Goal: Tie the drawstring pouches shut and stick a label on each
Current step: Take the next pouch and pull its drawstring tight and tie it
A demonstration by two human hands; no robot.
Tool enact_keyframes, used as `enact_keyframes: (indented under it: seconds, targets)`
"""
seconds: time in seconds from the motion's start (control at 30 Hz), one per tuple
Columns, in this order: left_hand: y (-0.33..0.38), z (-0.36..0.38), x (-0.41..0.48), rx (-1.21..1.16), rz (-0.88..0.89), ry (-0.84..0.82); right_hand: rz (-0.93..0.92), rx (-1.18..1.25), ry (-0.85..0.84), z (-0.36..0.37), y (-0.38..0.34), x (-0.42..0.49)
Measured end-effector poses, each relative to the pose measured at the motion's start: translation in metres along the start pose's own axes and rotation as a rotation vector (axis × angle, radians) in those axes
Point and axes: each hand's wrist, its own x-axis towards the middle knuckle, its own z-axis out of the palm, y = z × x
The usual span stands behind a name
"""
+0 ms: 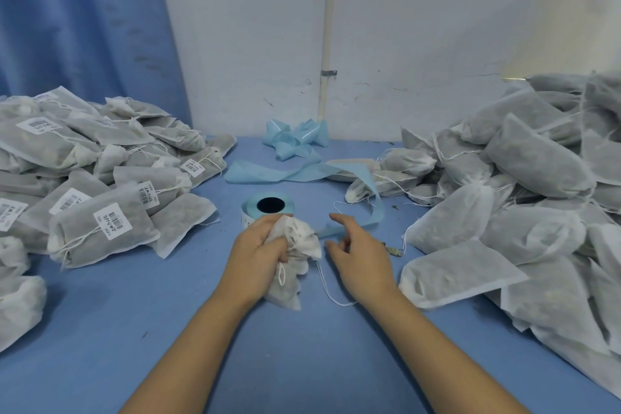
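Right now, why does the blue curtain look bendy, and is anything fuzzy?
In the head view, the wide lens bows the curtain near the edge; light is soft, with faint shadows on the table; a warm glow tints the wall at upper right; the pouch in the left hand looks sharp.

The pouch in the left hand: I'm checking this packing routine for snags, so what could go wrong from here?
1. The left hand grips the pouch only by its bunched neck and the right hand is open, so the loose drawstring trailing on the table might tangle or slip.
2. The blue backing strip from the label roll curls close by the right hand and could snag.
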Motion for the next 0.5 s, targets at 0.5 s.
enact_keyframes:
  seconds: [0.5]
  targets:
    - [0.001,0.008,-0.003,-0.076,-0.021,-0.157,-0.013,0.519,0.037,-0.007,-0.001,-0.010]
